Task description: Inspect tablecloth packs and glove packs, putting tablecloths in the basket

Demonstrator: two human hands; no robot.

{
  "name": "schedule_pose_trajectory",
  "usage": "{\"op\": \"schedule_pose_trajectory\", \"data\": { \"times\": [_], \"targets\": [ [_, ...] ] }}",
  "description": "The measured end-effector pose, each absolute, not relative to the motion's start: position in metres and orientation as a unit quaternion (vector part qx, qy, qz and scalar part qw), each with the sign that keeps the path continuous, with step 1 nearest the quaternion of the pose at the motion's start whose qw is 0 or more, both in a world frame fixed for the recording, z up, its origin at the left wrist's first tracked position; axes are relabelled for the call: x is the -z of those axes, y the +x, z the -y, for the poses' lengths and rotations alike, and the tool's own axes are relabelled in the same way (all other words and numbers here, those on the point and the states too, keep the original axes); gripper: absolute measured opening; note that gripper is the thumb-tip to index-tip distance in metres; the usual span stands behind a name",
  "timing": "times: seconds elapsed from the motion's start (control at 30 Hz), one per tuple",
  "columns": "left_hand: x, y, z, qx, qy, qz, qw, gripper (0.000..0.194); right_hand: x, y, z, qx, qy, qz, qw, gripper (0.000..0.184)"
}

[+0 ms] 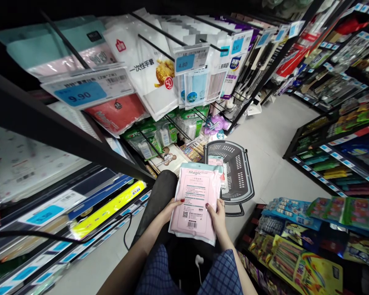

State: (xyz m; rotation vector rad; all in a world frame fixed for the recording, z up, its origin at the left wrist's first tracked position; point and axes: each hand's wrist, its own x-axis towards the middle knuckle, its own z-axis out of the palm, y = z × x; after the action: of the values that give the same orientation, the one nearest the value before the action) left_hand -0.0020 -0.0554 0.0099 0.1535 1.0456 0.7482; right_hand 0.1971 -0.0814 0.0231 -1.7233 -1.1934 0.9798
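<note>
A flat pink package (194,205) with a teal top edge and the word "Magic" lies between my hands above my lap, its printed side and barcode facing me. My left hand (173,208) grips its left edge, thumb on the front. On the right edge, my right hand (217,213) holds it the same way; the fingers behind are mostly hidden. Just beyond the package, a dark shopping basket (238,174) stands on the floor with a pink and white package (217,163) inside, partly covered by the one I hold.
Hooks on the left rack carry white glove packs (153,78), teal and pink packs (58,45) and green-topped packs (164,135). A black shelf post (64,131) slants close on my left. Snack bags (298,262) fill a low shelf at right. Grey floor (270,123) runs down the aisle.
</note>
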Motion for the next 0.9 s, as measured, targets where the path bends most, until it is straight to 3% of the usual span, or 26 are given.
{"op": "schedule_pose_trajectory", "data": {
  "times": [0.9],
  "targets": [
    [0.008, -0.005, 0.058, -0.358, 0.086, -0.476, 0.798, 0.035, -0.023, 0.197, 0.08, -0.386, -0.687, 0.47, 0.398, 0.026]
  ]
}}
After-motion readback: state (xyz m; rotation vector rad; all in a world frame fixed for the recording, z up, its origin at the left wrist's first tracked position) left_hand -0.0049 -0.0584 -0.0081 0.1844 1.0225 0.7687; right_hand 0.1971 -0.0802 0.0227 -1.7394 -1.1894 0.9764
